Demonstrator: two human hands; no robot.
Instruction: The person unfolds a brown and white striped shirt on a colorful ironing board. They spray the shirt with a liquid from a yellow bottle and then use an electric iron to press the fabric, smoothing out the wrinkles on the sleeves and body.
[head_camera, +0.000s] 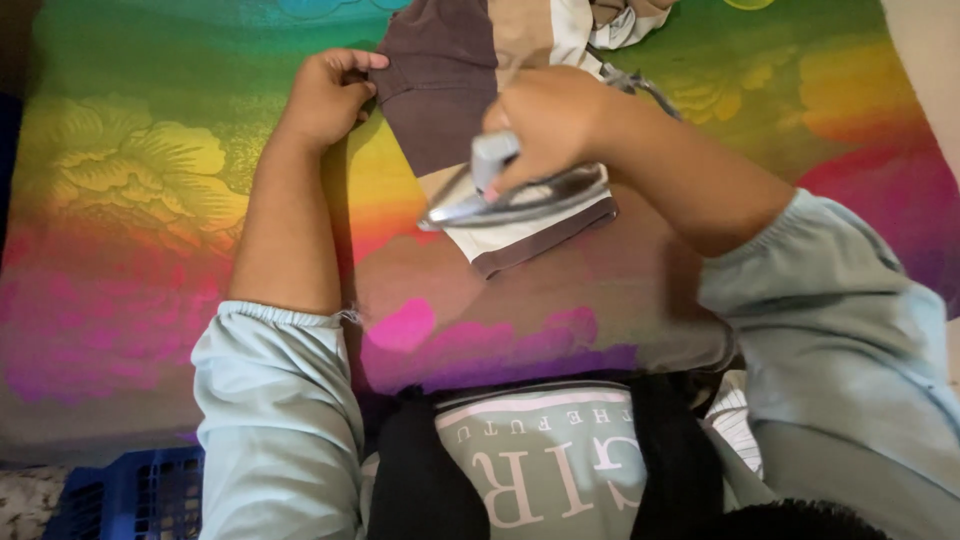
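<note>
The right hand (548, 122) is closed around the grey handle of an iron (515, 196), whose metal plate lies flat on the lower end of a small striped garment (455, 90) in brown, tan and cream. The garment is spread on a rainbow-coloured cloth (130, 200) with a raised flower pattern, and its far end runs up out of the top of the view, where more fabric is bunched. The left hand (328, 95) rests at the garment's left edge, fingers curled and pinching the dark brown hem, so the fabric is held taut against the pull of the iron. To press this piece well, it seems wise to keep that left hand well apart from the hot plate while holding the hem firmly, and to slide the iron along the stripes rather than across them, so no fold gets pressed in. The iron's cord (640, 85) trails off behind the right wrist (it looks likely to drag over the fabric if left slack), so lifting it clear would help. The plate should stay level; tipping onto its point could crease the cream band near the bottom edge. A blue crate (120, 495) sits at the lower left, beside the person's sleeve.
</note>
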